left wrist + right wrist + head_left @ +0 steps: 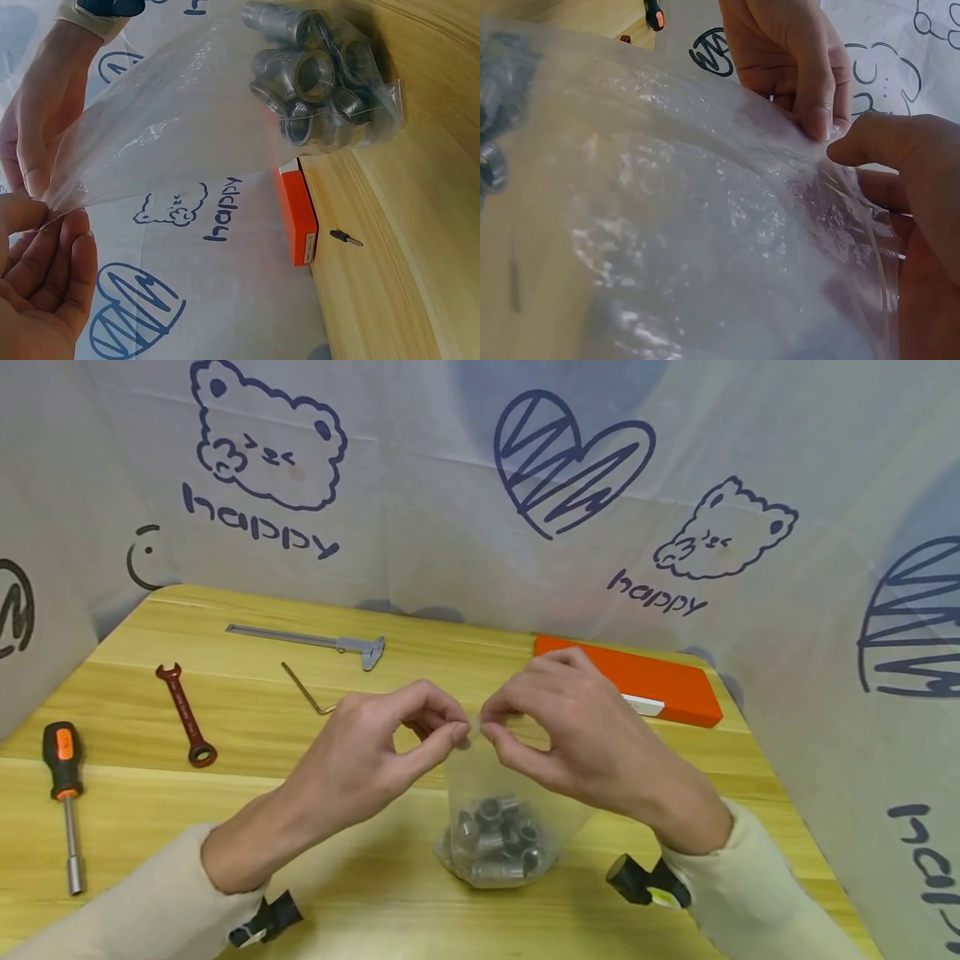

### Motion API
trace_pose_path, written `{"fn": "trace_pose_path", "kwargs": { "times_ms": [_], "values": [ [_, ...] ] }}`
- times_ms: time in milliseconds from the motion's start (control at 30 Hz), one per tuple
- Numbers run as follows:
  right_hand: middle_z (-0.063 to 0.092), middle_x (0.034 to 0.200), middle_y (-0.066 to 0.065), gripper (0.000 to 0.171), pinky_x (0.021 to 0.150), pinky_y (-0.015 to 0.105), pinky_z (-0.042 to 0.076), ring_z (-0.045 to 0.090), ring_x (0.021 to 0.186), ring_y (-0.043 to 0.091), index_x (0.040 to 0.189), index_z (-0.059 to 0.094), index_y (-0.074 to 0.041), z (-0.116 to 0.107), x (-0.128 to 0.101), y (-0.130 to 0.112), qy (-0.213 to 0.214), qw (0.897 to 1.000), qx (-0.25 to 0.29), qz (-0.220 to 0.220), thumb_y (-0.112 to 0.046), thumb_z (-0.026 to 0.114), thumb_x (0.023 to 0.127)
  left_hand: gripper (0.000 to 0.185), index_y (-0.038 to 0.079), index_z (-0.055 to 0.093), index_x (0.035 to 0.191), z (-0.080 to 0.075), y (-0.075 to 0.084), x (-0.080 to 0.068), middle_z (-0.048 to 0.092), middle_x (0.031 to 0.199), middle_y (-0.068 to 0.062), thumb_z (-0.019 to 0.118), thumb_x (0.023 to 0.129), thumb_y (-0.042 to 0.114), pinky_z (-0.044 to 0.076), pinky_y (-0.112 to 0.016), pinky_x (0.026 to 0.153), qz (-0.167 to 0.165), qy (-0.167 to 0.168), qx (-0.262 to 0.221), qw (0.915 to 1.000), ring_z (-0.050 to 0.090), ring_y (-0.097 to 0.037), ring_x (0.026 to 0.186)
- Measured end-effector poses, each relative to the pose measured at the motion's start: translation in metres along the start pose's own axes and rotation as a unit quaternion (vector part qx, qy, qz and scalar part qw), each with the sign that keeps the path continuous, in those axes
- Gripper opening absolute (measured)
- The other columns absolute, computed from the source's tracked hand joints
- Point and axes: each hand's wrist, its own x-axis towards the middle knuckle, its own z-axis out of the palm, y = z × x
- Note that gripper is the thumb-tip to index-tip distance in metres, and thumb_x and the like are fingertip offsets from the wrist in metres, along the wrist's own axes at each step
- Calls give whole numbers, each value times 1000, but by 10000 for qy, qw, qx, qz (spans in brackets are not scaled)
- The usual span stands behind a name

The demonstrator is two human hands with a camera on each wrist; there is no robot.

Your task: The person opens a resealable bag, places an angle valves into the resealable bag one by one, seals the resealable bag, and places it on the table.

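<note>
A clear plastic zip bag (517, 785) stands on the table, with several grey threaded metal pipe fittings (495, 843) at its bottom. My left hand (367, 756) pinches the bag's upper edge between thumb and fingertips. Close beside it, my right hand (581, 739) pinches the same edge, the two sets of fingertips nearly touching. Seen from the left wrist, the plastic (157, 127) stretches taut from both hands down to the fittings (304, 75). In the right wrist view, a seal line (877, 277) runs along the bag's mouth by my right hand (922, 187).
An orange box (652, 681) lies at the back right. Calipers (315, 639) and a bent hex key (303, 689) lie further back. To the left are a dark red wrench (185, 714) and a black-and-orange nut driver (67, 802). A printed cloth (420, 485) hangs behind.
</note>
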Motion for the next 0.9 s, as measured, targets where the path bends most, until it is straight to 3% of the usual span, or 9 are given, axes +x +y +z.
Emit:
{"fn": "trace_pose_path", "kwargs": {
  "times_ms": [200, 467, 700, 900],
  "values": [
    [81, 96, -5, 5, 102, 47, 52, 71, 90, 15, 101, 80, -14, 0, 1, -1, -124, 9999, -35, 82, -14, 81, 97, 3, 13, 75, 107, 1, -1, -1, 81, 91, 8, 76, 104, 14, 54, -23, 59, 0, -17, 37, 10000, 74, -2, 81],
    [80, 94, -5, 6, 102, 47, 51, 70, 90, 15, 99, 80, -15, 1, 0, 0, -11, 10000, 2, 43, -13, 83, 94, 2, 14, 75, 105, 0, 0, -3, 80, 90, 9, 76, 104, 16, 46, -24, 49, -50, 14, 27, 10000, 73, -1, 80],
    [78, 91, -6, 6, 98, 45, 49, 69, 89, 16, 94, 78, -16, 4, 3, -1, 188, 9996, 43, -216, -11, 77, 95, 3, 15, 76, 103, 1, -1, -1, 79, 88, 12, 76, 104, 18, 46, -22, 51, 79, 106, 51, 9999, 72, -1, 78],
    [78, 90, -7, 3, 97, 44, 49, 69, 90, 15, 94, 79, -17, 3, 2, 0, 167, 9997, 120, -124, -13, 80, 95, 2, 16, 76, 102, 2, -2, -2, 79, 87, 11, 77, 103, 15, 46, -23, 52, 111, 173, -4, 9998, 72, -1, 77]
  ]
}}
